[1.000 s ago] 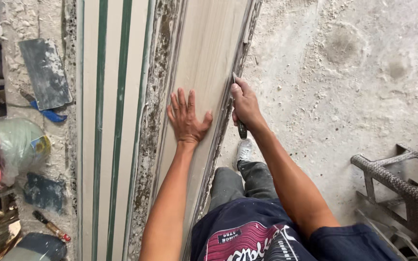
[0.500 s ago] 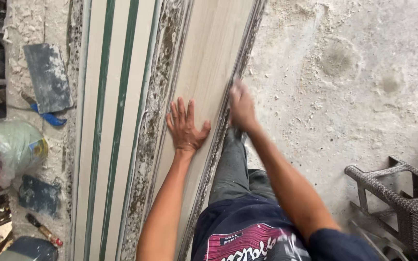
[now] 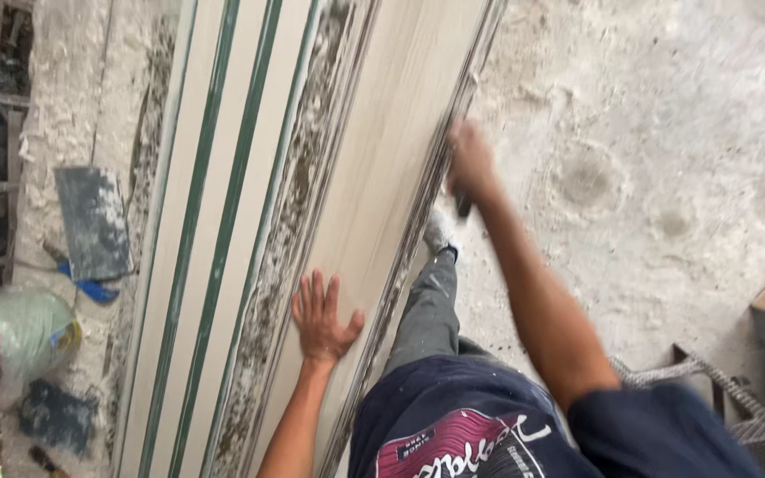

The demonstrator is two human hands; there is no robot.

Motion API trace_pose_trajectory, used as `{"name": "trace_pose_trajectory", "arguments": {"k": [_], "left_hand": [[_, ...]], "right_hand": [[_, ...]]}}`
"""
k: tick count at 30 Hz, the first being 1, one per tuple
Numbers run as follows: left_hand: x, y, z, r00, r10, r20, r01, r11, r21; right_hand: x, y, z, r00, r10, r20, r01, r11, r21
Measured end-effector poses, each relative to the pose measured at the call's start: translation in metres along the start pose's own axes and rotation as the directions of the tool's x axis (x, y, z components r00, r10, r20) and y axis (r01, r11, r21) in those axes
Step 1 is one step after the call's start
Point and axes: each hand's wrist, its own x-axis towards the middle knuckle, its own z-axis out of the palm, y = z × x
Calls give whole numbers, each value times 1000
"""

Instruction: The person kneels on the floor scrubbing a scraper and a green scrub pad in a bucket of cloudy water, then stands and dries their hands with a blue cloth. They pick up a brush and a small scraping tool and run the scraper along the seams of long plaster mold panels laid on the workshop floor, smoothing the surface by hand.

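Left hand (image 3: 322,320) spread flat on the plank (image 3: 374,177). Right hand (image 3: 471,164), blurred, closed on a dark tool (image 3: 463,207) at the plank's edge; the tool is mostly hidden.

This is looking like a rough workshop or building yard where long panels are being worked on: a long pale wood-grain board (image 3: 382,177) is lying beside cream strips with green stripes (image 3: 205,239), all edged with crusty grey-brown residue. The bare concrete floor (image 3: 666,133) is showing white dust and smears everywhere, and a broad flat metal trowel with a blue handle (image 3: 92,226) is lying on the dusty ground at the left. A tied pale green plastic bag (image 3: 19,332) and a grey woven wicker chair (image 3: 737,416) are sitting at the edges, adding to the makeshift worksite look.
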Motion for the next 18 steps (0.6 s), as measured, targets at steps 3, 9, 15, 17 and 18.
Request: {"name": "trace_pose_trajectory", "arguments": {"k": [3, 9, 15, 17, 18], "left_hand": [[6, 3, -3, 1000, 8, -8, -8, 999, 33], [15, 13, -8, 1000, -2, 8, 1, 998, 70], [43, 29, -19, 998, -9, 70, 2, 995, 96], [74, 37, -21, 997, 68, 47, -72, 991, 113], [94, 43, -20, 994, 97, 42, -101, 988, 119]], "right_hand": [[-42, -49, -5, 372, 585, 720, -911, 84, 403], [81, 50, -26, 393, 613, 685, -871, 10, 491], [152, 98, -38, 473, 603, 642, -788, -36, 614], [104, 55, -36, 503, 630, 592, -825, 143, 547], [76, 33, -35, 501, 627, 596, -839, 182, 514]]}}
